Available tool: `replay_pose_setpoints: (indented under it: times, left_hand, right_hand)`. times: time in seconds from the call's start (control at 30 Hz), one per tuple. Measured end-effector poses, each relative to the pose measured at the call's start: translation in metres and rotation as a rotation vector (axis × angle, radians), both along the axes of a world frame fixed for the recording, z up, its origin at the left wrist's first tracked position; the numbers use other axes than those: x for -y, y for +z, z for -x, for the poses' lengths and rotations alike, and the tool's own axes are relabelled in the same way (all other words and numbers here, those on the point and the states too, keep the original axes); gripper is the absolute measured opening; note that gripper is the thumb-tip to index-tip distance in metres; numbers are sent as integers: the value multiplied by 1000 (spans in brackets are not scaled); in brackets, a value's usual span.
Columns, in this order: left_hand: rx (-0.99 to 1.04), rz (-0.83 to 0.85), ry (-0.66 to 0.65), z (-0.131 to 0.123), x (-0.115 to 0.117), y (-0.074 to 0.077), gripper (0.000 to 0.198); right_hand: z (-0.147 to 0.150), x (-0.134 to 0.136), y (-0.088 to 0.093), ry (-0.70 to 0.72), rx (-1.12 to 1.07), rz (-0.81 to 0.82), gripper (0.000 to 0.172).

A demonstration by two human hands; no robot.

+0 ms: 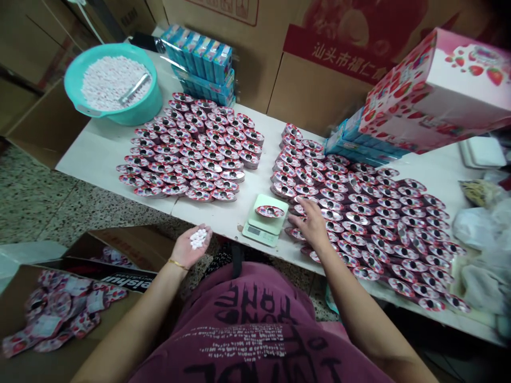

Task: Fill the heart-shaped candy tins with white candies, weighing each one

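My left hand (192,246) is held palm up below the table's front edge, cupped around a small pile of white candies (198,238). My right hand (310,223) lies palm down, fingers spread, on the near-left edge of a big spread of small red-and-pink oval tins (383,223). Just left of it, a small pale-green scale (265,219) carries one oval tin (270,211). A second spread of the same tins (195,151) covers the table's left half.
A teal basin (114,82) of white candies with a metal scoop stands at the far left corner. Blue boxes (203,61) and a pink strawberry-printed carton (435,90) sit at the back. An open cardboard box (59,314) of pink packets is on the floor at left.
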State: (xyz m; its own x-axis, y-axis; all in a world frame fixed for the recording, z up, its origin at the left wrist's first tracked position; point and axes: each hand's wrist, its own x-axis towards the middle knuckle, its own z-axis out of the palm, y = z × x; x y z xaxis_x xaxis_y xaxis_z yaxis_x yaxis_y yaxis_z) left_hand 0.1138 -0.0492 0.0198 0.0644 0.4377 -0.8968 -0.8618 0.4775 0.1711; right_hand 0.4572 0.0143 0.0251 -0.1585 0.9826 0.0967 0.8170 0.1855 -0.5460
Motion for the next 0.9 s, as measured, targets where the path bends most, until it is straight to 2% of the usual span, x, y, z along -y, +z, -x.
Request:
replay_pose_setpoints:
  times: [0.17, 0.33, 0.43, 0.5, 0.63, 0.7, 0.77, 0.9]
  left_hand:
    - [-28, 20, 92, 29, 16, -1, 18]
    - [-30, 24, 145, 36, 25, -1, 20]
    - [-26, 40, 162, 44, 30, -3, 20]
    - [-29, 46, 177, 51, 32, -5, 20]
    - [-43, 59, 206, 64, 34, -6, 20]
    - [-52, 68, 211, 69, 35, -6, 20]
    - [-59, 74, 220, 73, 34, -6, 20]
    - [-83, 81, 252, 75, 32, -3, 19]
  right_hand:
    - [15, -3, -12, 181, 89, 85, 63]
    - [33, -4, -25, 249, 150, 137, 70]
    - [39, -5, -28, 234, 189, 173, 70]
    - [42, -4, -28, 217, 199, 184, 67]
    - [49, -6, -28, 215, 155, 187, 39]
    - [54, -14, -29, 200, 122, 167, 31]
    - [64, -32, -32, 154, 115, 115, 32]
    - [101, -88, -44, -2, 168, 46, 34]
